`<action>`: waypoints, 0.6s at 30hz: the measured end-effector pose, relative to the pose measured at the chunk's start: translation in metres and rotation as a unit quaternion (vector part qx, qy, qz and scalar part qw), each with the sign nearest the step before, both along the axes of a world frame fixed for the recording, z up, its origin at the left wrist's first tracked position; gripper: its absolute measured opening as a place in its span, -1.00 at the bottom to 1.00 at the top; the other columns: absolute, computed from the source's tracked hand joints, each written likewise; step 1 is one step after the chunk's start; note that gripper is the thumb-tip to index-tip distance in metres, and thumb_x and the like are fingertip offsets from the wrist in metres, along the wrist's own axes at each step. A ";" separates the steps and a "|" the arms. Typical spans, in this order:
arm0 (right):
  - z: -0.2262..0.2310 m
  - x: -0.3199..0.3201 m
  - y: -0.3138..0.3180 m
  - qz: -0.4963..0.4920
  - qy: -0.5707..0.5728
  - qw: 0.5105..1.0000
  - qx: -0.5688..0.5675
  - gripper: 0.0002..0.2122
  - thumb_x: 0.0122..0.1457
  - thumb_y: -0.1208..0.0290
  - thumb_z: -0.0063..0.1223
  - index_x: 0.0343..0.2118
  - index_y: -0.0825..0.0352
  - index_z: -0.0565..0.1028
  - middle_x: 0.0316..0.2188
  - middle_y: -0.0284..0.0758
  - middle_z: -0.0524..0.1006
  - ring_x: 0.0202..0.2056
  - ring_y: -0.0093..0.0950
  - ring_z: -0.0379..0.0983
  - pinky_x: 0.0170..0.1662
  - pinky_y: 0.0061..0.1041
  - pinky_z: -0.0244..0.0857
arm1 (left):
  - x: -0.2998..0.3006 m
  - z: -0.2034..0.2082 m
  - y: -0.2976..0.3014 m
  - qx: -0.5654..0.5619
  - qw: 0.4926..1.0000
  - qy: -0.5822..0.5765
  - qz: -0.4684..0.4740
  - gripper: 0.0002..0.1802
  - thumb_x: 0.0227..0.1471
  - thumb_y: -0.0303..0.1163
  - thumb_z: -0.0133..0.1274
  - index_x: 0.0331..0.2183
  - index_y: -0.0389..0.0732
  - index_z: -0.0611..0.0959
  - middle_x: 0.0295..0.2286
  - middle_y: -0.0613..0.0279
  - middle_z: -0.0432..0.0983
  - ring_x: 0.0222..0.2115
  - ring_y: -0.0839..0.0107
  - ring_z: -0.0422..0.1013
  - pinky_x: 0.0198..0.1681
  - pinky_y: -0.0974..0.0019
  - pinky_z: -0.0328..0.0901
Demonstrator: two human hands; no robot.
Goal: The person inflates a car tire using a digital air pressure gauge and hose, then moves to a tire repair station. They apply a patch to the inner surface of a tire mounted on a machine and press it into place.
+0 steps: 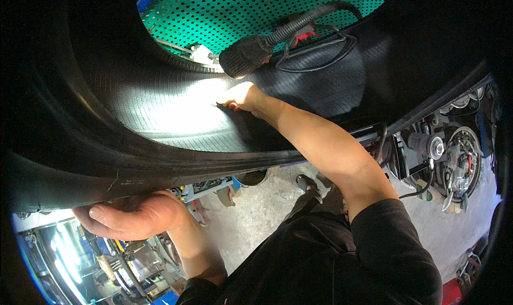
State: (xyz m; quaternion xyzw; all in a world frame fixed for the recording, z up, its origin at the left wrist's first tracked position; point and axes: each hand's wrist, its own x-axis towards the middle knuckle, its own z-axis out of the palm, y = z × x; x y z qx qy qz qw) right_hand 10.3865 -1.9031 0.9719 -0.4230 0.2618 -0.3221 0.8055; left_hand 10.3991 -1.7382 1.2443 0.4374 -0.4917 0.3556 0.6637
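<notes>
A large black tyre (299, 110) spans the upper view, and its ribbed inner surface faces me. My right hand (241, 98) reaches inside it, fingers bent and pinched together near a dark speck on the lining. Glare hides what they hold, if anything. A black corrugated-neck work lamp (246, 56) hangs just above that hand and throws a bright patch on the rubber. At lower left, my left hand (136, 217) lies against the tyre's outer sidewall, thumb and fingers stretched leftward; the tyre's edge partly covers it.
Behind the tyre stands a green perforated panel (208, 19). A looped black cable (315, 67) hangs beside the lamp. Machine parts with a round metal wheel (462, 163) are at right. Grey concrete floor (251, 209) shows below, and a cluttered workbench (128, 267) is at lower left.
</notes>
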 end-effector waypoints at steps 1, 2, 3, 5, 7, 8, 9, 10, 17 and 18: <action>0.000 0.000 0.000 -0.005 0.005 1.000 -0.011 -0.83 0.16 0.30 0.31 -0.39 0.32 0.69 -0.50 -0.41 0.64 -0.52 -0.65 0.45 -0.49 -0.63 0.29 | 0.000 0.000 0.000 0.000 1.000 0.002 -0.001 -0.48 0.25 -0.20 -0.03 0.01 -0.50 0.54 -0.08 -0.14 0.50 -0.14 0.17 0.46 -0.05 0.18 0.40; 0.001 0.000 0.000 -0.010 0.010 1.000 -0.021 -0.84 0.17 0.32 0.29 -0.39 0.33 0.68 -0.50 -0.40 0.65 -0.53 -0.63 0.48 -0.50 -0.61 0.31 | 0.000 0.000 0.000 -0.001 1.000 0.003 -0.002 -0.48 0.25 -0.20 -0.03 0.01 -0.50 0.54 -0.08 -0.14 0.50 -0.14 0.17 0.46 -0.04 0.18 0.40; 0.001 0.000 0.001 -0.010 0.026 0.999 -0.023 -0.85 0.18 0.35 0.28 -0.40 0.34 0.68 -0.50 -0.38 0.65 -0.53 -0.61 0.50 -0.50 -0.58 0.33 | 0.000 0.000 0.001 0.004 1.000 0.002 -0.005 -0.48 0.25 -0.20 -0.03 0.01 -0.50 0.54 -0.08 -0.14 0.50 -0.13 0.17 0.46 -0.04 0.18 0.39; 0.002 -0.001 0.001 -0.014 0.030 0.999 -0.039 -0.85 0.18 0.35 0.28 -0.39 0.34 0.68 -0.50 -0.38 0.66 -0.52 -0.61 0.51 -0.49 -0.58 0.33 | -0.001 0.001 0.001 0.011 1.000 0.001 -0.004 -0.48 0.24 -0.20 -0.02 0.01 -0.50 0.54 -0.07 -0.14 0.50 -0.12 0.17 0.45 -0.02 0.18 0.38; 0.002 -0.001 0.001 -0.014 0.025 0.999 -0.036 -0.84 0.16 0.33 0.30 -0.39 0.33 0.69 -0.50 -0.40 0.65 -0.52 -0.63 0.49 -0.49 -0.60 0.31 | -0.001 0.001 0.001 0.008 1.000 0.003 -0.022 -0.48 0.24 -0.20 -0.02 0.01 -0.50 0.53 -0.07 -0.14 0.49 -0.11 0.16 0.45 -0.01 0.18 0.37; 0.001 0.000 0.001 -0.015 0.013 0.999 -0.029 -0.83 0.14 0.31 0.32 -0.39 0.32 0.70 -0.51 -0.42 0.65 -0.53 -0.64 0.46 -0.50 -0.61 0.29 | -0.001 0.001 0.000 0.012 1.000 0.001 -0.019 -0.47 0.24 -0.20 -0.02 0.01 -0.50 0.53 -0.07 -0.14 0.49 -0.11 0.16 0.45 -0.01 0.18 0.37; 0.000 0.000 0.001 -0.016 0.001 1.000 -0.022 -0.82 0.12 0.28 0.33 -0.39 0.31 0.71 -0.51 -0.43 0.64 -0.53 -0.66 0.44 -0.50 -0.63 0.27 | -0.002 0.000 0.000 0.009 1.000 0.007 -0.025 -0.47 0.24 -0.20 -0.02 0.01 -0.50 0.53 -0.07 -0.14 0.49 -0.11 0.16 0.45 -0.01 0.18 0.37; -0.001 0.000 0.001 -0.016 0.010 0.999 -0.033 -0.82 0.12 0.28 0.33 -0.39 0.31 0.71 -0.51 -0.43 0.64 -0.53 -0.66 0.44 -0.50 -0.63 0.27 | -0.002 0.000 0.001 0.011 1.000 0.010 -0.021 -0.47 0.24 -0.20 -0.02 0.01 -0.50 0.53 -0.07 -0.14 0.49 -0.11 0.16 0.45 -0.01 0.18 0.37; -0.009 0.006 -0.003 -0.008 0.060 0.994 -0.091 -0.80 0.11 0.25 0.35 -0.38 0.30 0.71 -0.49 -0.42 0.66 -0.51 -0.64 0.47 -0.49 -0.62 0.29 | -0.001 0.001 0.000 0.004 1.000 0.006 -0.002 -0.48 0.24 -0.20 -0.02 0.01 -0.50 0.53 -0.05 -0.15 0.48 -0.09 0.15 0.44 0.01 0.18 0.37; -0.010 0.008 -0.004 -0.006 0.060 0.995 -0.084 -0.80 0.10 0.25 0.35 -0.38 0.30 0.71 -0.49 -0.41 0.66 -0.51 -0.64 0.47 -0.48 -0.62 0.30 | 0.000 0.001 0.000 0.003 1.000 0.003 -0.007 -0.48 0.25 -0.21 -0.03 0.01 -0.50 0.54 -0.04 -0.15 0.48 -0.09 0.15 0.44 0.01 0.17 0.37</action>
